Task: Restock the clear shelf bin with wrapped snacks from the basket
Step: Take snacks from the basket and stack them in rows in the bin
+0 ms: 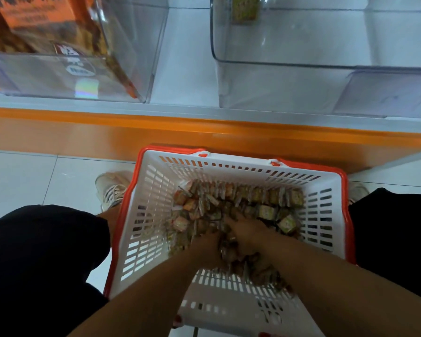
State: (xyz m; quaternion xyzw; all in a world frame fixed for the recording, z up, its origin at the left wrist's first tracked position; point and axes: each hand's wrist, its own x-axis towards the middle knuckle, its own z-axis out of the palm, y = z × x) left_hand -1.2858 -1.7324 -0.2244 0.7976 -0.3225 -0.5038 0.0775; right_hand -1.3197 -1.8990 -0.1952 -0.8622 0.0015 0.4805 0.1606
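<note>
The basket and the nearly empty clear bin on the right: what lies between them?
In the head view, between the basket and the clear bin runs the shelf's orange front band, then its pale edge strip. Nothing else lies there.

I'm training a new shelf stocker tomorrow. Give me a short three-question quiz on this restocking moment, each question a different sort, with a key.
1. True or false: both hands are down among the wrapped snacks in the basket.
2. Multiple choice: the clear shelf bin on the right holds A) a full load, B) almost nothing, one pack at the back, C) bottles.
3. Fill in: the basket's rim is ____ in colour.

Key:
1. True: the left hand and right hand are buried in the pile.
2. B
3. Red
</note>
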